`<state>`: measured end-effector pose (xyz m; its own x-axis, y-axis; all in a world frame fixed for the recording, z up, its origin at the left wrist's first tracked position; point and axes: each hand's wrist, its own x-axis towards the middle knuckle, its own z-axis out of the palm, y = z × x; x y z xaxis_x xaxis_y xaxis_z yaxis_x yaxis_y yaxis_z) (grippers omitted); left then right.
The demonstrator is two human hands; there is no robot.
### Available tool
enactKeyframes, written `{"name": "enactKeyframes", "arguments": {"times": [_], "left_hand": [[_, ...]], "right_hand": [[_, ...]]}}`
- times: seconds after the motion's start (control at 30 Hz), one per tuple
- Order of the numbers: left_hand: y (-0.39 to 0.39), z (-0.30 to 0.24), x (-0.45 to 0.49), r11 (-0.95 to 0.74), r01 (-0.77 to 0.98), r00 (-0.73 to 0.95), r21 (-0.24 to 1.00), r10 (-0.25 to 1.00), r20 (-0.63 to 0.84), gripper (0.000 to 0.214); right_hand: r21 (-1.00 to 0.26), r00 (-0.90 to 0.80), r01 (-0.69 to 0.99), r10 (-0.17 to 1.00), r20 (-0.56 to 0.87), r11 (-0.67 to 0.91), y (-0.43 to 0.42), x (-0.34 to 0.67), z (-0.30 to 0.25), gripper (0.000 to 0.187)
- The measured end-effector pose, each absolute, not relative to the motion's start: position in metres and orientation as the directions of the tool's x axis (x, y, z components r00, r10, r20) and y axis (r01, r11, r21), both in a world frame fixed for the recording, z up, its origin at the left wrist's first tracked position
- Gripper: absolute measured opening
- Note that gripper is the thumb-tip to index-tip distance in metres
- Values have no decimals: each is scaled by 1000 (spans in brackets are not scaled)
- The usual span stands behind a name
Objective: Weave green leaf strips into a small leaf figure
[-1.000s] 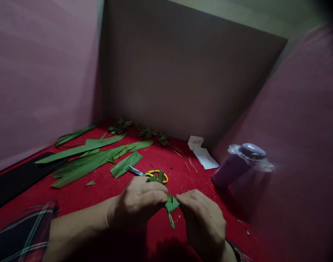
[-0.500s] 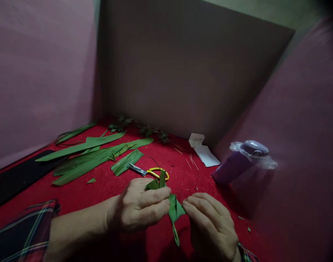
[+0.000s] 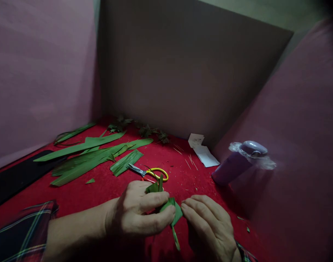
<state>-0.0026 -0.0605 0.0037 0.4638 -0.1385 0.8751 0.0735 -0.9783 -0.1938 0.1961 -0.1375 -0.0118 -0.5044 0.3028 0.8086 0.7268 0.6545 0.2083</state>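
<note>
My left hand [image 3: 140,213] is closed around a folded green leaf strip [image 3: 172,213], its thumb and fingers pinching the fold; short leaf ends stick up above the knuckles. My right hand [image 3: 210,227] has its fingers curled and pinches the same strip from the right side. A thin tail of the leaf hangs down between both hands over the red cloth [image 3: 106,189]. Yellow-handled scissors [image 3: 151,172] lie on the cloth just beyond my left hand.
Long green leaves [image 3: 87,158] lie spread at the left, with small dark leafy sprigs [image 3: 144,131] by the back board. White paper slips [image 3: 204,153] and thin sticks lie at the back right. A purple bottle [image 3: 237,162] leans against the right wall. A black strip [image 3: 16,176] lies far left.
The hands have moved apart and come together again on the leaf strip, and the fold has turned slightly. The camera has shifted a little.
</note>
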Motion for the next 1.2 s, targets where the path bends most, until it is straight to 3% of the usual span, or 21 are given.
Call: {"name": "enactKeyframes", "arguments": {"times": [0.2, 0.37, 0.57, 0.87, 0.97, 1.07, 1.2], "left_hand": [[-62, -2, -5, -995, 65, 487, -81, -39, 873, 14], [-63, 1, -3, -994, 63, 439, -91, -54, 897, 14], [-64, 0, 0, -996, 59, 422, -68, -37, 906, 16], [-65, -1, -2, -1000, 23, 447, 12, 21, 894, 15], [-65, -6, 5, -985, -88, 373, 151, 108, 922, 12], [-65, -8, 10, -888, -138, 415, 438, 350, 840, 9], [-64, -8, 12, -750, -156, 446, 643, 527, 723, 3]], "right_hand": [[228, -482, 736, 257, 838, 637, -137, 195, -7, 16], [220, -482, 736, 267, 835, 640, -133, 196, -9, 17], [97, -398, 754, 334, 855, 649, -128, 191, -13, 18], [49, -360, 762, 360, 861, 646, -133, 189, -14, 16], [-36, -297, 784, 425, 855, 619, -131, 189, -18, 16], [-114, -256, 785, 486, 835, 609, -129, 188, -19, 17], [-180, -277, 750, 551, 787, 636, -125, 188, -17, 19]]}}
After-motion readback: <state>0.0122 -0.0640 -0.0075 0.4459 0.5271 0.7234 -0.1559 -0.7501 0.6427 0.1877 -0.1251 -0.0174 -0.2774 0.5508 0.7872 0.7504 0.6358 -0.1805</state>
